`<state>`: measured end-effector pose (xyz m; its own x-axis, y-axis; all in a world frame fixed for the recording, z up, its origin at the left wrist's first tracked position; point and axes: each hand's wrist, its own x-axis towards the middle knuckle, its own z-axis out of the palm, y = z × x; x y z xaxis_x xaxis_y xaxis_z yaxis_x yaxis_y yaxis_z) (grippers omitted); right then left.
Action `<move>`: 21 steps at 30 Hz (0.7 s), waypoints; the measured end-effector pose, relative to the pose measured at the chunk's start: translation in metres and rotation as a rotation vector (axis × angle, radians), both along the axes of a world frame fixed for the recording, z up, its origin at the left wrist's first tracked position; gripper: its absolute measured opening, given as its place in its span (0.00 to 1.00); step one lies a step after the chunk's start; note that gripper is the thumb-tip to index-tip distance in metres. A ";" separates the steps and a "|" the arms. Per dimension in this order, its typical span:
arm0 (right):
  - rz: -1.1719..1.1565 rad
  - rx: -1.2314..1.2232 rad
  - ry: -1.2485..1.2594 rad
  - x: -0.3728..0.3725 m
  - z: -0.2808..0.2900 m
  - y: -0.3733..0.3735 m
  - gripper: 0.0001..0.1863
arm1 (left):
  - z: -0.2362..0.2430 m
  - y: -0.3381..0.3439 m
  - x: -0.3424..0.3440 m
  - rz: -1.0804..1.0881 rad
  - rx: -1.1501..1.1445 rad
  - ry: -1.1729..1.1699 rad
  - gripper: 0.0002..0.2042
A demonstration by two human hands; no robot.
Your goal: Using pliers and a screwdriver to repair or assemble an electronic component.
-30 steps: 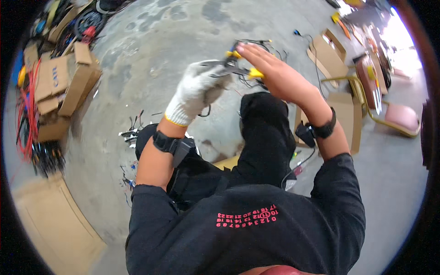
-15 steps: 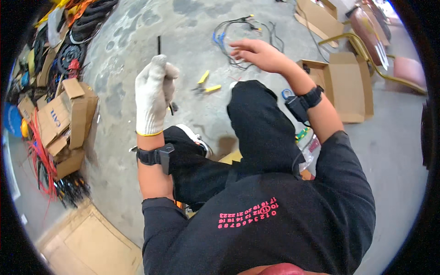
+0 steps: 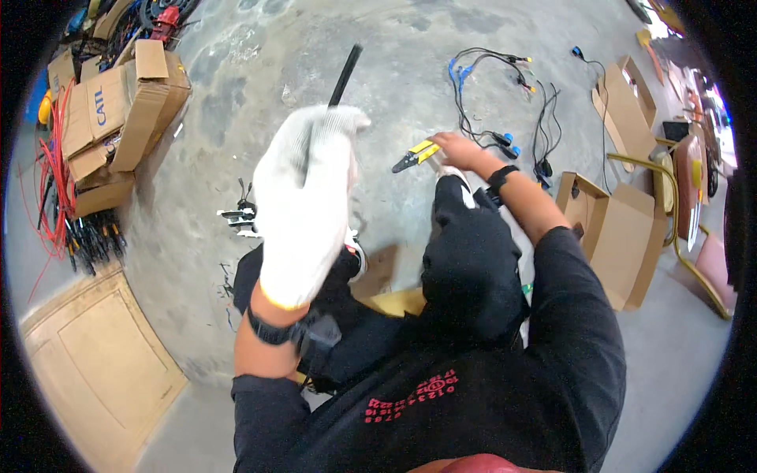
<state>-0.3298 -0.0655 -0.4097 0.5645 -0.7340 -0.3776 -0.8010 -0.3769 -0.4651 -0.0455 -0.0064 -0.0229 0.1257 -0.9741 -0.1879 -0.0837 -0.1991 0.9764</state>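
My left hand (image 3: 303, 197), in a white knit glove, is raised in front of my body. Its fingers are closed round a thin black cable (image 3: 345, 75), and one straight end sticks up past the glove. Further right, my bare right hand (image 3: 465, 152) grips yellow-handled wire strippers (image 3: 412, 157) by the handles, low over the concrete floor near my shoe. The tool's dark jaws point left. Beyond the right hand lies a wiring harness (image 3: 464, 75) with blue, yellow and black ends. The cable's lower part is hidden by the glove.
On the left stand cardboard boxes (image 3: 98, 126) beside red wires (image 3: 54, 185) and black cable ends (image 3: 95, 240). A beige panel (image 3: 110, 355) lies nearer. Toward the right are an opened carton (image 3: 627, 236), another carton (image 3: 631, 98), black cables (image 3: 542, 134) and a gold-framed chair (image 3: 676, 205).
My right hand has come down and taken the wire strippers, which were lying on the floor. The gloved left hand, still holding the cable, is closer to the camera, and the view has shifted.
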 end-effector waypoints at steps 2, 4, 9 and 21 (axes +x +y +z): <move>0.080 -0.065 0.084 0.023 -0.027 -0.001 0.32 | -0.005 0.004 -0.002 0.061 0.014 -0.064 0.16; 0.018 -0.083 0.102 0.031 -0.054 0.004 0.28 | -0.016 0.003 -0.001 0.128 -0.043 -0.095 0.17; -0.024 -0.353 0.184 0.044 -0.111 0.009 0.16 | -0.024 0.003 0.015 0.250 -0.082 -0.081 0.19; -1.446 -0.085 -0.387 -0.077 -0.079 0.083 0.19 | -0.039 -0.034 -0.024 -0.041 -0.153 -0.013 0.22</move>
<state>-0.4069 0.0171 -0.4882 -0.5961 -0.7419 -0.3070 -0.3312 0.5756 -0.7477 -0.0700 -0.0399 -0.0618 0.0868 -0.9956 -0.0357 -0.1013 -0.0445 0.9939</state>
